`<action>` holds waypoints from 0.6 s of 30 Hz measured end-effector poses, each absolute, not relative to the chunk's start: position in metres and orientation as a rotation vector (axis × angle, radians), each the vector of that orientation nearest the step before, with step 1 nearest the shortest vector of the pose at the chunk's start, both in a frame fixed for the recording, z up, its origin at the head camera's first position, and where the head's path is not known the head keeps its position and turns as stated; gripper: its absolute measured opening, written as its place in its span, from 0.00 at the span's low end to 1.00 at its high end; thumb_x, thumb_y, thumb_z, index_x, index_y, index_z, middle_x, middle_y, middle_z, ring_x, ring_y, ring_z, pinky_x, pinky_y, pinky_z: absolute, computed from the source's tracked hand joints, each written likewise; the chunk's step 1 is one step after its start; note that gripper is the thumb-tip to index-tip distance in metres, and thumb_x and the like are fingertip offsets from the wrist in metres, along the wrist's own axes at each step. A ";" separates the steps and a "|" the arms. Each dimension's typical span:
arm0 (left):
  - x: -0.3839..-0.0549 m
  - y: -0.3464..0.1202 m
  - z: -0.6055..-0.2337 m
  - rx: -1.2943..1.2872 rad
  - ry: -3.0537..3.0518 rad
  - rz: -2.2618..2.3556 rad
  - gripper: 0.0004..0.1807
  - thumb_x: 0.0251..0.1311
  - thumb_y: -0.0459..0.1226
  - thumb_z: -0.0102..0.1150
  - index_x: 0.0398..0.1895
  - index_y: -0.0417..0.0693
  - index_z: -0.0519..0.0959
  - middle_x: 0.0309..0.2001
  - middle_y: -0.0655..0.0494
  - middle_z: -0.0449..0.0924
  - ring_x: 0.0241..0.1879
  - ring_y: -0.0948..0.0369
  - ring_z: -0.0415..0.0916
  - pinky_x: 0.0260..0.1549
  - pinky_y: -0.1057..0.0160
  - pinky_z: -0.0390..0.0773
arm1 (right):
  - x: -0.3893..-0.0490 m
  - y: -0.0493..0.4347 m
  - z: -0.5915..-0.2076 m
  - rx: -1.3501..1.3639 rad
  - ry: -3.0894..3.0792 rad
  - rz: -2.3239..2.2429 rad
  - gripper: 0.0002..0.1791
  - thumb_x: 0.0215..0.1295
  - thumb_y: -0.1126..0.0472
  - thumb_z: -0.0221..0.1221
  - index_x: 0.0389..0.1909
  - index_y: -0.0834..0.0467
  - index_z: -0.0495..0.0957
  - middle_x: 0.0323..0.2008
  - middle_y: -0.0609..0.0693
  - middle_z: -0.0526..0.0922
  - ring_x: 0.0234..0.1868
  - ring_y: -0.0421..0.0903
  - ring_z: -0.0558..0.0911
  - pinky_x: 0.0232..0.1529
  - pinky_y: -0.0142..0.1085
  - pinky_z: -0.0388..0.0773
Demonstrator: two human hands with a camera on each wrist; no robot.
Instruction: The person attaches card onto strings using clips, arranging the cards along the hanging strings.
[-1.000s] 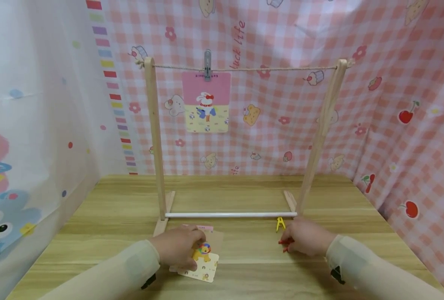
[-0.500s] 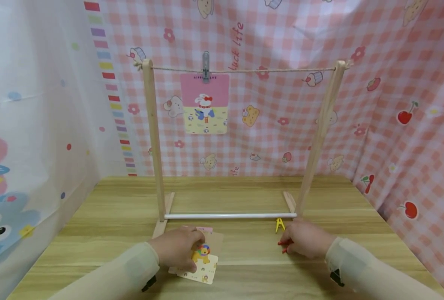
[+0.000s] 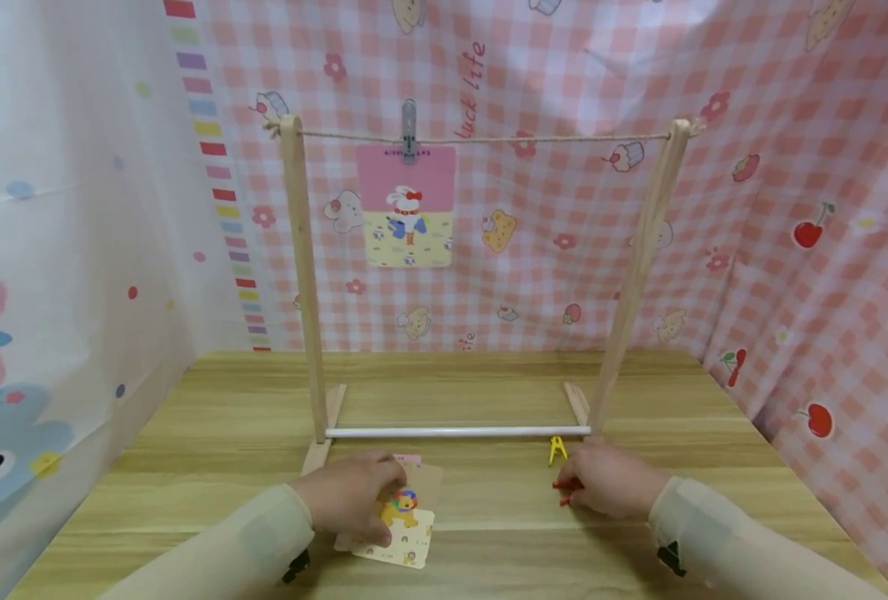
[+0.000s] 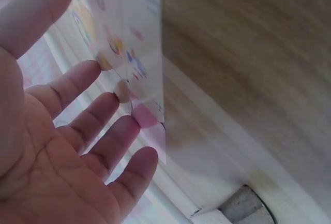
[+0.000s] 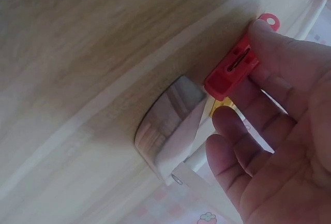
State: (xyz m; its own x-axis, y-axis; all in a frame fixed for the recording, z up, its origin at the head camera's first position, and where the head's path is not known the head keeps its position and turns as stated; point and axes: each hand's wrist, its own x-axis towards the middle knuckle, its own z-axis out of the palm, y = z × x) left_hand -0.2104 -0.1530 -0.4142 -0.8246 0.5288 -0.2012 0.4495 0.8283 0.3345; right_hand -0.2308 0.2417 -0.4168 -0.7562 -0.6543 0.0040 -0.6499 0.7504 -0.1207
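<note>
In the head view my left hand (image 3: 346, 497) rests on a small pile of cards at the table's front left, thumb and fingers spread apart over them. The top card (image 3: 395, 553) is cream with a yellow lion; a brown card (image 3: 432, 483) and a pink edge show from beneath. Fingertips meet the cards (image 4: 147, 74) in the left wrist view. To the right, my right hand (image 3: 612, 479) pinches a red clothespin (image 5: 230, 74) low over the table. A yellow clothespin (image 3: 557, 450) stands just beyond it, partly hidden behind the fingers in the right wrist view.
Behind the hands stands a wooden frame (image 3: 305, 283) with a white lower bar (image 3: 459, 432) and a string (image 3: 564, 139) across the top. From the string a grey clip (image 3: 409, 129) holds a pink and yellow rabbit card (image 3: 406, 179). Patterned cloth (image 3: 534, 283) encloses the table.
Both hands keep their places on the cards and the red clothespin. Only the head view shifts slightly.
</note>
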 end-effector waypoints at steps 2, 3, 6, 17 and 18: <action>-0.211 -0.153 -0.415 0.742 2.722 0.411 0.34 0.46 0.53 0.85 0.57 0.58 0.81 0.59 0.60 0.78 0.55 0.59 0.77 0.58 0.49 0.82 | -0.230 0.241 -0.417 -1.052 2.903 -0.185 0.07 0.58 0.57 0.76 0.36 0.47 0.90 0.32 0.37 0.80 0.36 0.37 0.71 0.36 0.34 0.71; -0.212 -0.153 -0.414 0.742 2.723 0.417 0.35 0.46 0.54 0.84 0.57 0.58 0.81 0.59 0.60 0.77 0.55 0.59 0.77 0.57 0.49 0.82 | -0.230 0.240 -0.417 -1.044 2.900 -0.190 0.07 0.58 0.56 0.76 0.35 0.47 0.89 0.32 0.37 0.79 0.36 0.37 0.70 0.36 0.34 0.70; -0.213 -0.155 -0.414 0.742 2.720 0.436 0.36 0.48 0.56 0.83 0.60 0.58 0.80 0.59 0.59 0.76 0.55 0.58 0.77 0.57 0.49 0.82 | -0.229 0.239 -0.415 -1.054 2.905 -0.183 0.08 0.57 0.56 0.77 0.35 0.47 0.87 0.31 0.37 0.77 0.36 0.37 0.70 0.36 0.34 0.70; -0.216 -0.165 -0.411 0.669 2.689 0.467 0.56 0.44 0.55 0.84 0.77 0.52 0.68 0.78 0.49 0.67 0.75 0.44 0.67 0.73 0.40 0.69 | -0.230 0.233 -0.410 -1.156 2.845 -0.207 0.13 0.55 0.57 0.78 0.32 0.44 0.81 0.30 0.37 0.75 0.36 0.35 0.70 0.41 0.37 0.70; -0.216 -0.164 -0.411 0.663 2.688 0.465 0.56 0.44 0.55 0.84 0.78 0.52 0.67 0.78 0.49 0.66 0.75 0.44 0.67 0.74 0.40 0.69 | -0.231 0.232 -0.411 -1.169 2.840 -0.208 0.14 0.54 0.57 0.78 0.31 0.44 0.80 0.29 0.37 0.74 0.35 0.35 0.69 0.40 0.36 0.69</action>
State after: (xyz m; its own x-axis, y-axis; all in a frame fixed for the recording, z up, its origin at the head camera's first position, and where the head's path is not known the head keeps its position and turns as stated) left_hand -0.2155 -0.1645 -0.4114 -0.8364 0.4939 -0.2378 0.3852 0.8382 0.3860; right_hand -0.2305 0.2322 -0.4109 -0.7100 -0.7042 -0.0075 -0.6956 0.7029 -0.1486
